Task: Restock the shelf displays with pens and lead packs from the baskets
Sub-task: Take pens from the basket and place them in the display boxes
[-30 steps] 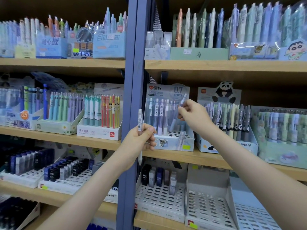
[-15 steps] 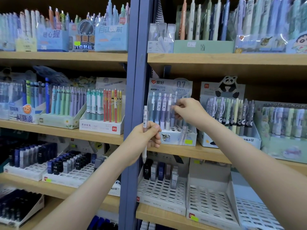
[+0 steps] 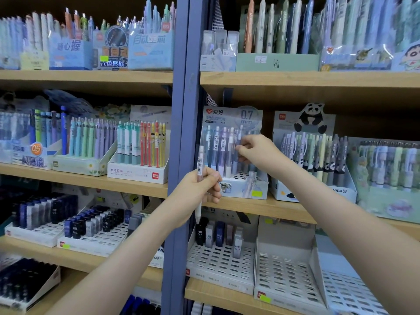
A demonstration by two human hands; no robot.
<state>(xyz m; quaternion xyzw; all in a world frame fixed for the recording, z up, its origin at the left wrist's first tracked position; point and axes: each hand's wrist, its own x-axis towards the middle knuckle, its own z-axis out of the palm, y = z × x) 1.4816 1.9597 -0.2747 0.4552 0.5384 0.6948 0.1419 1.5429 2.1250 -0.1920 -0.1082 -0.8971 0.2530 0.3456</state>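
A pale pen (image 3: 200,164) is gripped in the left hand (image 3: 197,189), with the fingers curled round its barrel, directly in front of the blue shelf upright (image 3: 181,123). Its long axis is held near vertical, white tip downward. The right hand (image 3: 259,153) is seen pinching a display pen (image 3: 240,137) standing in the 0.7 mm display box (image 3: 244,186), just right of the upright. Open holes are noted in the box's front rows. The upper shelf board (image 3: 295,83) lies close above the header card.
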